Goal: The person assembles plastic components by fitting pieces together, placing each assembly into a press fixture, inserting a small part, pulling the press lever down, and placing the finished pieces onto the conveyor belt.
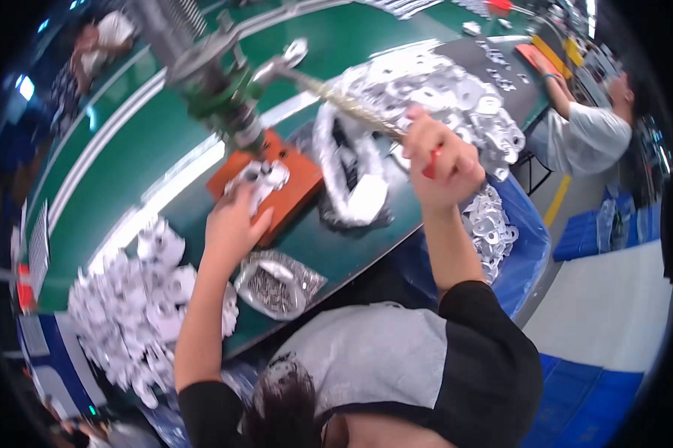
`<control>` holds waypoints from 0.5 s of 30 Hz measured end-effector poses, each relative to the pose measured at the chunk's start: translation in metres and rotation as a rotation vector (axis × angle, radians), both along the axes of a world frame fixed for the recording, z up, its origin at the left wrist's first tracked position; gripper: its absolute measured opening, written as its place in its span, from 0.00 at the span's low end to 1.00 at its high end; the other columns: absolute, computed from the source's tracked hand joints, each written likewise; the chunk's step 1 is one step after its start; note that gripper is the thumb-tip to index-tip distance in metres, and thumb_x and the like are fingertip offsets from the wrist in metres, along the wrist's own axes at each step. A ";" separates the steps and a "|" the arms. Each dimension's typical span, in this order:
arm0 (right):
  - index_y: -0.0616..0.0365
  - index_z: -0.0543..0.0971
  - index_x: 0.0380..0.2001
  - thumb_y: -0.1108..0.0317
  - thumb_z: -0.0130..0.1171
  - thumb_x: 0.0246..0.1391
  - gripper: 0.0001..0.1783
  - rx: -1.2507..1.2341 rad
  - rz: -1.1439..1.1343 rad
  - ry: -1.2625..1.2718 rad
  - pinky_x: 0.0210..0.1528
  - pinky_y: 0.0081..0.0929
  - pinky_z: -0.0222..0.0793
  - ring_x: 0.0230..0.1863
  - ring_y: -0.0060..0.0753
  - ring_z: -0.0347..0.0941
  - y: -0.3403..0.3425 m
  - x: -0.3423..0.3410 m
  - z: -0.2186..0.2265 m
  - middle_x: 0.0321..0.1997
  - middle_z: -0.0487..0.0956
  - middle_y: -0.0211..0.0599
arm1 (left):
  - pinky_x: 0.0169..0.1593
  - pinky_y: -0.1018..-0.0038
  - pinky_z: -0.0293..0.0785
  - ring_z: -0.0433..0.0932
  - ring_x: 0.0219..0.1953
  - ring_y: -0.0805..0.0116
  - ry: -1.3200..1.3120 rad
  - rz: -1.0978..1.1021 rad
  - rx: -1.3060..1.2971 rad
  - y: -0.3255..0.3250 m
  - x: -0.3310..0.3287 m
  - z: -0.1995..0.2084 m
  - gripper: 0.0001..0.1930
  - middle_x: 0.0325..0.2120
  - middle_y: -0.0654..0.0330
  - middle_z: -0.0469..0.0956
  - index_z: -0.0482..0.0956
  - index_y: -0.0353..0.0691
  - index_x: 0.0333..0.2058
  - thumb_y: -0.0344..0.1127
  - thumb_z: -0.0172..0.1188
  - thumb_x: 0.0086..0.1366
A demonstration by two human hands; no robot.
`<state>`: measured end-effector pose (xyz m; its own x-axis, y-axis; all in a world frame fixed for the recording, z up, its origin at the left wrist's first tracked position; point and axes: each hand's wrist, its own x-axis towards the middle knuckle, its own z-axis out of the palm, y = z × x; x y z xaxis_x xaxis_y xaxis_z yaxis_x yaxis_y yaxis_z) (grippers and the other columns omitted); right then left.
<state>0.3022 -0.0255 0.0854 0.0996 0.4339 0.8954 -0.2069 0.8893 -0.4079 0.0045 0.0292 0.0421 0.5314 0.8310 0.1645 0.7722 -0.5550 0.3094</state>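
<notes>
My left hand [233, 224] rests on a white metal part [260, 179] lying on the orange base plate [292, 196] of a green hand press [221, 93]. My right hand [441, 164] is shut around the red grip of the press's long lever handle [351, 108], held raised to the right of the press. The picture is blurred with motion.
Piles of white flat parts lie at the left [131, 313] and at the back right [456, 97] of the green table [127, 157]. An open foil bag of small screws [277, 285] sits near the front edge. A blue bin [519, 246] holds more parts. Another person [586, 131] works at the far right.
</notes>
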 end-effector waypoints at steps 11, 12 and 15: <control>0.63 0.71 0.46 0.59 0.51 0.54 0.21 -0.653 0.279 0.202 0.51 0.25 0.61 0.50 0.28 0.66 0.194 -0.083 0.113 0.45 0.72 0.39 | 0.58 0.58 0.59 0.62 0.56 0.50 -0.172 0.030 -0.139 0.034 0.005 0.009 0.20 0.50 0.52 0.68 0.71 0.42 0.46 0.39 0.56 0.53; 0.63 0.73 0.44 0.58 0.52 0.54 0.21 -0.716 0.468 0.068 0.48 0.25 0.63 0.49 0.27 0.67 0.207 -0.080 0.100 0.43 0.73 0.38 | 0.54 0.60 0.62 0.66 0.51 0.51 -0.196 -0.018 -0.146 0.036 -0.002 0.016 0.18 0.46 0.52 0.69 0.72 0.40 0.43 0.38 0.56 0.53; 0.63 0.74 0.38 0.66 0.52 0.55 0.12 -0.683 0.428 0.180 0.49 0.25 0.65 0.46 0.27 0.72 0.150 -0.042 0.050 0.40 0.77 0.36 | 0.33 0.77 0.65 0.68 0.28 0.73 -0.486 0.026 -0.327 0.044 -0.029 0.025 0.07 0.26 0.63 0.70 0.71 0.36 0.33 0.30 0.53 0.54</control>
